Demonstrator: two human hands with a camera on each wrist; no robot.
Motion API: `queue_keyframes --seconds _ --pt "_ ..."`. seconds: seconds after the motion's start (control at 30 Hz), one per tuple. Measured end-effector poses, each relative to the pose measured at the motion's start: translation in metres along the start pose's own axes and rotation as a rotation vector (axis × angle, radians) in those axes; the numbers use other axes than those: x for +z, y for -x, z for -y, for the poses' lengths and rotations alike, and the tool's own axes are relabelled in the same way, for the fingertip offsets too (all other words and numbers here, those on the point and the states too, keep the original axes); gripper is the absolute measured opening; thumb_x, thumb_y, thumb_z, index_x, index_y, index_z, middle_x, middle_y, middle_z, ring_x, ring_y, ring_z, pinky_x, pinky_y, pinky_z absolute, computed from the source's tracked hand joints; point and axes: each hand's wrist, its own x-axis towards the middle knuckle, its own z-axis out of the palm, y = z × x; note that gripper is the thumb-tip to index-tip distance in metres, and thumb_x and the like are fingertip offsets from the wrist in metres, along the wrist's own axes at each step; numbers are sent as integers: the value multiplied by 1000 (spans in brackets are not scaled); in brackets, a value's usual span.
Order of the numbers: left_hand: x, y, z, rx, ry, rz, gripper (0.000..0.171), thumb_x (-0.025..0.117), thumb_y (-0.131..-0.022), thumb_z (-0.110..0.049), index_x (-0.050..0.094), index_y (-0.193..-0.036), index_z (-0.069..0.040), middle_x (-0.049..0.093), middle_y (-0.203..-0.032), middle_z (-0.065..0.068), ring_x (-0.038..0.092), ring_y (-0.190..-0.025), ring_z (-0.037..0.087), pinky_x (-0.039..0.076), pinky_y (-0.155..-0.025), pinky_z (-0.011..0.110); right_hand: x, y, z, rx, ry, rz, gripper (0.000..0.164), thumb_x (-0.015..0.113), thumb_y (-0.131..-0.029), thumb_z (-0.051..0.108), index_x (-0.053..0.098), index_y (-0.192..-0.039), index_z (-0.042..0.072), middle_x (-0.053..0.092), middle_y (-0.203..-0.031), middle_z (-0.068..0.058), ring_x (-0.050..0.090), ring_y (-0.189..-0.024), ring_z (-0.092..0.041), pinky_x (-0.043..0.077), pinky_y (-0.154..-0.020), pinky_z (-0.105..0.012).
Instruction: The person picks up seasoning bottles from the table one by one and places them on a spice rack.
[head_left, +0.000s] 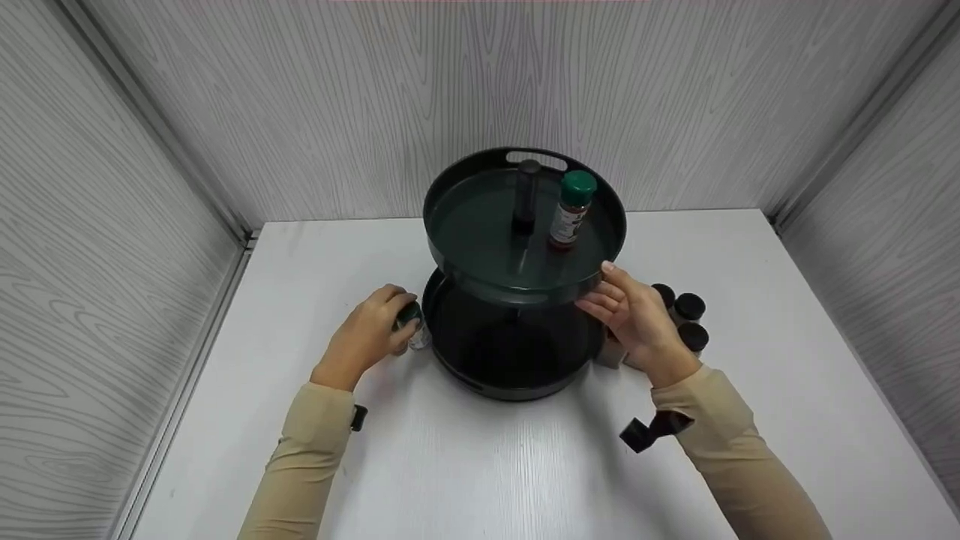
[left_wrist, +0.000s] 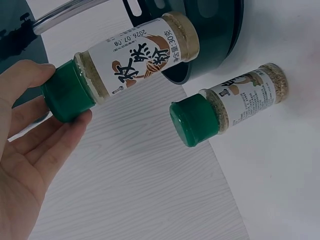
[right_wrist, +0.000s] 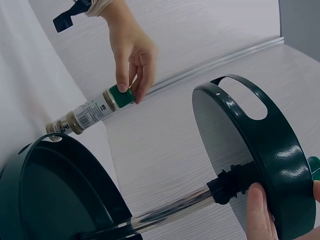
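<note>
My left hand (head_left: 366, 330) pinches the green cap of a spice jar (left_wrist: 135, 57) with tan powder, tilted in the left wrist view. A second green-capped spice jar (left_wrist: 237, 100) stands close by on the table. In the middle is a two-tier dark green round tray rack with a metal post (right_wrist: 172, 210). My right hand (head_left: 637, 319) holds the front right rim of the upper tray (head_left: 517, 291), thumb at the edge, fingers beneath. On that tray stand a green-capped jar (head_left: 568, 225) with red contents and a dark upright cylinder (head_left: 526, 196). The lower tray (head_left: 499, 390) has a bare floor.
Several black-capped jars (head_left: 688, 307) stand on the table right of the rack, partly hidden by my right hand. The white table (head_left: 465, 465) is bounded by grey wood-grain panels (head_left: 337, 112) at the back and sides.
</note>
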Motion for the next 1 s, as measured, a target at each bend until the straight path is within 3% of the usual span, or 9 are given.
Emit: queue_keyframes --seconds 0.37,0.73,1.0 --pt "-6 -3 -2 25 -8 -44 28 71 -86 -12 66 -107 5 64 -105 19 66 -97 30 60 -83 37 -2 -2 2 8 -20 -4 52 53 -99 28 34 -139 2 74 -98 2 72 -93 -12 59 -88 -25" --pt "-12 -3 -5 49 -51 -69 29 73 -85 -12 66 -108 5 64 -105 19 66 -98 29 60 -82 34 -2 -4 3 -2 -17 -10 29 51 -100 27 46 -122 8 73 -96 2 72 -88 -11 59 -86 -24" --pt "-16 -3 -6 61 -62 -108 30 74 -84 -12 67 -107 4 64 -104 18 67 -96 28 61 -80 33 0 -3 2 -15 -2 -43 48 50 -100 31 38 -135 0 71 -97 2 71 -90 -10 59 -85 -22"
